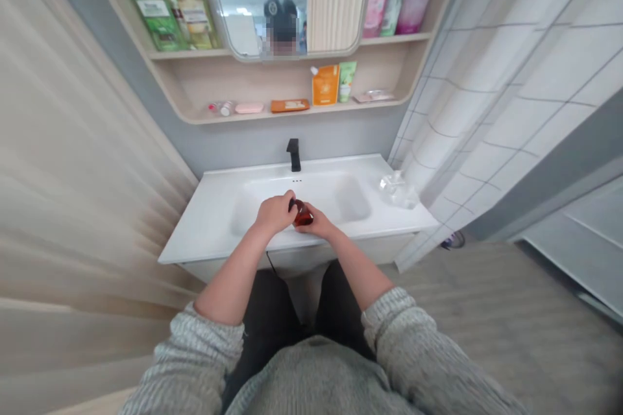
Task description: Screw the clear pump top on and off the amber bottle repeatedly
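Over the front of the white sink (pixel 355 198), a small amber-brown bottle (pixel 304 215) lies tilted between my two hands. My right hand (pixel 320 223) is wrapped round the bottle's body from the right side. At the bottle's left end, the fingers of my left hand (pixel 275 214) are closed round its dark cap (pixel 292 205). Part of the cap and of the bottle is hidden by my fingers, and I cannot tell whether the cap sits loose or tight.
A black faucet (pixel 294 155) rises behind the basin. Crumpled clear plastic (pixel 398 189) lies on the counter's right end. Above, a shelf (pixel 233 118) holds an orange pouch (pixel 325 85), a green tube (pixel 346 81) and pink soap (pixel 249 107). A curtain (pixel 87 175) hangs at left.
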A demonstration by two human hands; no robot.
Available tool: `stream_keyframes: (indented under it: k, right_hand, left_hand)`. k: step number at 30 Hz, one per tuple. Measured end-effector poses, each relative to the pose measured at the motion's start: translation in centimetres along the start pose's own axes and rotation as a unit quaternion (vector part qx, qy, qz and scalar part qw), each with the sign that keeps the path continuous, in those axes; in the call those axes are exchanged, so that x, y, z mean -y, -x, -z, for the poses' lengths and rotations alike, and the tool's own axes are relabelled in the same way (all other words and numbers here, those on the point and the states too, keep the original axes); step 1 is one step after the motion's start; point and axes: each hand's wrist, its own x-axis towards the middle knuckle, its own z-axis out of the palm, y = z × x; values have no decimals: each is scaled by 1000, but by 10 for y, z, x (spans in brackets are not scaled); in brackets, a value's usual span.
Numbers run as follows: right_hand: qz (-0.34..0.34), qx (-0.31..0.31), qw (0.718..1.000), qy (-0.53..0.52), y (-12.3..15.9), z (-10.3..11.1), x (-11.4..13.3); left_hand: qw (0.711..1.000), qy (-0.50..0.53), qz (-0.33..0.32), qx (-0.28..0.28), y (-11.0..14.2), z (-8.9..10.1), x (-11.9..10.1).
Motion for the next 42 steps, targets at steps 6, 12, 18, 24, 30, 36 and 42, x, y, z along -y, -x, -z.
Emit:
stream_keyframes:
  k: [6, 12, 18, 24, 30, 36, 42]
  right_hand:
    - [-21, 0, 1000, 17, -1, 2, 3]
    - [-39, -5, 999, 11, 0, 1, 4]
    - [-51, -20, 998, 18, -1, 2, -1]
    - [-66, -36, 997, 30, -2, 2, -1]
    - [-81, -44, 995, 28, -3, 4, -5]
    - [-70, -79, 994, 38, -4, -1, -7]
    - [-60, -237, 968, 58, -1, 14, -1]
  left_hand:
    - [998, 31, 41, -24, -4, -2, 9]
    - [971, 198, 69, -113, -10, -9, 27]
    - [922, 297, 209, -135, 5, -31, 106]
    - [903, 194, 361, -128, 37, -37, 215]
    - [915, 115, 368, -122, 47, -56, 266]
    - [950, 29, 300, -82, 35, -67, 269]
    - [959, 8, 248, -137, 34, -73, 271]
